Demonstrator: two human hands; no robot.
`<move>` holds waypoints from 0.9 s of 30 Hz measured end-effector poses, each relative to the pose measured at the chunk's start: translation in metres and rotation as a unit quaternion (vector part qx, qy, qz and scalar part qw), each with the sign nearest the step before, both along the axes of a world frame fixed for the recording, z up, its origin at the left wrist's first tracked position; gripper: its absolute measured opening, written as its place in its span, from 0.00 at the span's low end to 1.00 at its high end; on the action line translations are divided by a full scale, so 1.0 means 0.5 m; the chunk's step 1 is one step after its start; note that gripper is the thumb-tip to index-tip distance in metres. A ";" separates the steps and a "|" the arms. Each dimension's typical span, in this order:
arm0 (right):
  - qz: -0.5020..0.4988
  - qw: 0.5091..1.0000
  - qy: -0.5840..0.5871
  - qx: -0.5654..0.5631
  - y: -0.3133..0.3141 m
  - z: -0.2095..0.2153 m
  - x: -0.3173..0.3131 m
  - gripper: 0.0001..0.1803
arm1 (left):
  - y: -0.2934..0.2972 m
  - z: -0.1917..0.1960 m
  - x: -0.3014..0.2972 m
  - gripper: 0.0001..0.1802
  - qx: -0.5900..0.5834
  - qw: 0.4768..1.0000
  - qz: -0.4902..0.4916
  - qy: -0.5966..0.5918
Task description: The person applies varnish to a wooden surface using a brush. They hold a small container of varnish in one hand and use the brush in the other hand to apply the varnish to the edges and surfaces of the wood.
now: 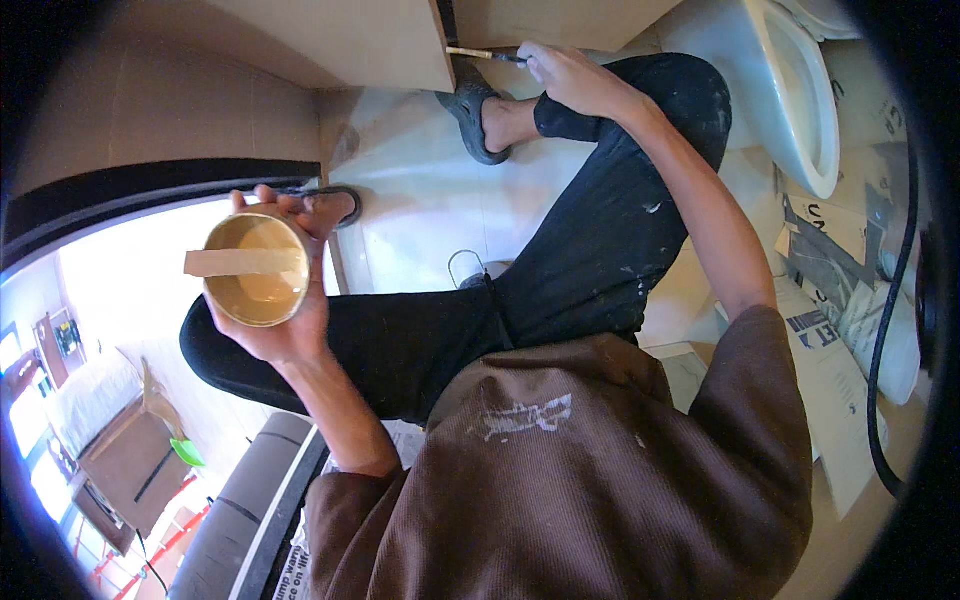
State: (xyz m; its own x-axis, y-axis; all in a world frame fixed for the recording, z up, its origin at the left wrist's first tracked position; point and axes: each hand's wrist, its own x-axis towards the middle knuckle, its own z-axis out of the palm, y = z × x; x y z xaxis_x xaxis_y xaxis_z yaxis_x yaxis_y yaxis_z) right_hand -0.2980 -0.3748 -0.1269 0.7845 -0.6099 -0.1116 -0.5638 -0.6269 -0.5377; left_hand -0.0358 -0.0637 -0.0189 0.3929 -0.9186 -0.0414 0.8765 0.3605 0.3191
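Note:
My left hand [300,320] is wrapped round a small round paint pot [246,234] above my left knee. Tan paint shows inside it, and a flat tan strip [235,263] lies across its mouth. Up at the top, my right hand [580,85] grips the dark handle of a thin paintbrush [490,55], with the arm stretched over my right leg. The brush's tip points left and meets the edge of a tan panel [360,45]; whether the bristles press on it is too small to tell.
A white toilet [800,110] stands at the upper right. Cardboard sheets [820,350] and a black cable [885,380] lie along the right side. Below my left knee is a grey rolled thing [245,490]. A dark door frame edge [160,190] runs at the left. A wire handle [463,258] shows between my legs.

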 end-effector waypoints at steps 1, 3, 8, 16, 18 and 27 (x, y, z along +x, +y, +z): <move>0.004 0.999 -0.032 -0.015 0.003 -0.008 0.009 0.14 | 0.004 0.004 0.011 0.39 -0.012 1.000 -0.001 -0.010; 0.001 0.998 -0.054 -0.024 0.005 -0.021 0.025 0.16 | 0.013 0.020 0.017 0.37 -0.011 1.000 0.022 0.011; 0.012 0.996 -0.078 -0.034 -0.025 -0.079 0.037 0.14 | 0.027 -0.017 0.022 0.41 -0.057 0.998 -0.008 0.027; 0.003 0.998 -0.056 -0.025 -0.026 -0.084 0.078 0.13 | 0.049 -0.014 0.011 0.39 0.013 0.996 0.089 0.028; 0.007 0.998 -0.058 -0.026 -0.033 -0.087 0.076 0.14 | 0.053 -0.016 0.013 0.39 0.015 0.995 0.092 0.028; -0.006 0.997 -0.058 -0.046 -0.039 -0.092 0.076 0.12 | 0.064 -0.023 0.017 0.41 -0.003 0.995 0.092 0.048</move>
